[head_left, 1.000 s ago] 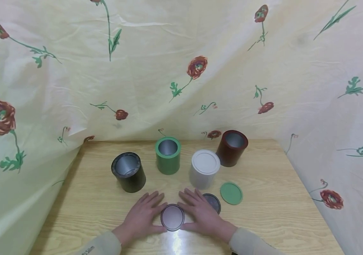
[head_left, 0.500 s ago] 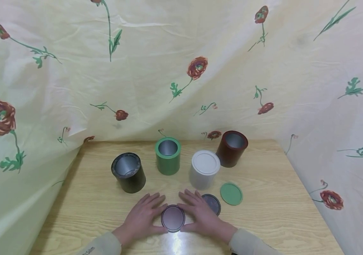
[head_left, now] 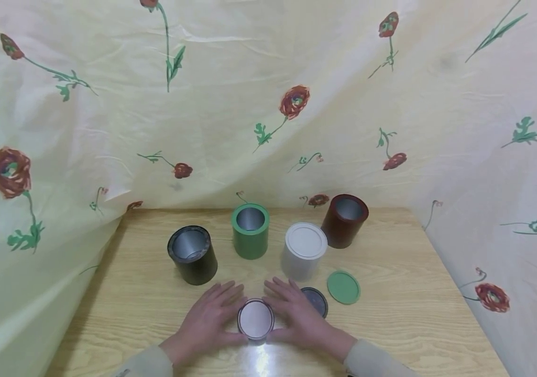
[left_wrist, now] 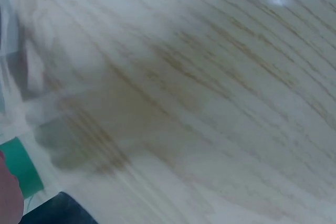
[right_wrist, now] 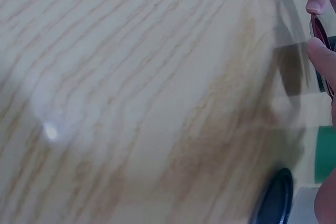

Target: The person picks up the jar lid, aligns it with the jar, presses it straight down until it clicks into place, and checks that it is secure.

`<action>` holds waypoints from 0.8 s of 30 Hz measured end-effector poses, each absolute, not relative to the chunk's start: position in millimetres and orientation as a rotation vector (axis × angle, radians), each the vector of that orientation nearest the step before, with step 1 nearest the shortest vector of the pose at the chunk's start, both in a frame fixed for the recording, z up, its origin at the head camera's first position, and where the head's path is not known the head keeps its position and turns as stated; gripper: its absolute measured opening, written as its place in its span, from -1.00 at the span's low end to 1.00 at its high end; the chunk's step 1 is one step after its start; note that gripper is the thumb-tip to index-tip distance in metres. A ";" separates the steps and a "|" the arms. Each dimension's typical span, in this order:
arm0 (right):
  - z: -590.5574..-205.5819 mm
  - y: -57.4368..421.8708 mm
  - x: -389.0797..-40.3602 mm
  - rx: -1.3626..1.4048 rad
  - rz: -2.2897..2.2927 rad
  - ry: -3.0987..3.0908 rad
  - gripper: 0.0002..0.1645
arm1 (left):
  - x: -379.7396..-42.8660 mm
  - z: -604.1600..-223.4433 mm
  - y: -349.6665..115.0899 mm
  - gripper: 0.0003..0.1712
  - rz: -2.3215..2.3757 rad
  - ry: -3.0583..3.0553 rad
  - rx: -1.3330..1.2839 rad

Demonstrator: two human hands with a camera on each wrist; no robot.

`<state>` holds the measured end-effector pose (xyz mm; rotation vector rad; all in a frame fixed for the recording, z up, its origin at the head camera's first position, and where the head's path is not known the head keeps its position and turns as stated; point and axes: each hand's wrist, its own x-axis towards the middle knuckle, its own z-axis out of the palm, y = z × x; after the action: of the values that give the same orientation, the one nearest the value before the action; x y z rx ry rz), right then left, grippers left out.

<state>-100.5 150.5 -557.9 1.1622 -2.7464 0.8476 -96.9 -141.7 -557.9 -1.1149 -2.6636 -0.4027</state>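
Round lid [head_left: 256,319]: lower centre of frame, midway between left hand [head_left: 207,322] and right hand [head_left: 300,320], neither nearer; 2 hands pinch opposite edges; no long axis

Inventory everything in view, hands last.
black cylindrical can: 1, black, left
green cylindrical can: 1, green, back centre
white cylindrical can: 1, white, centre-right
maroon cylindrical can: 1, maroon, back right
round green lid: 1, green, right
round black lid: 1, black, front right
round maroon lid: 1, maroon, front centre
wooden table: 1, light brown, beneath
floral cloth: 1, cream, behind
pale sleeves: 2, beige, bottom
left hand: 1, bare, gripping maroon lid's left
right hand: 1, bare, gripping maroon lid's right
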 end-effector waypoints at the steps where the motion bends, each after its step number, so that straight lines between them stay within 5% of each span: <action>1: -555.0 150.3 -100.5 1.161 0.840 -2.732 -0.05 | -97.1 -555.5 -142.2 -0.05 -0.398 -2.653 -1.115; 24: -495.4 141.8 -118.8 1.216 0.699 -2.369 0.01 | -116.8 -490.3 -153.4 -0.04 -0.480 -2.295 -1.138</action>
<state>-118.8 141.8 -495.4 1.2156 -2.3689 0.6993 -116.8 -153.4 -490.3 -1.1385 -2.2946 -0.4798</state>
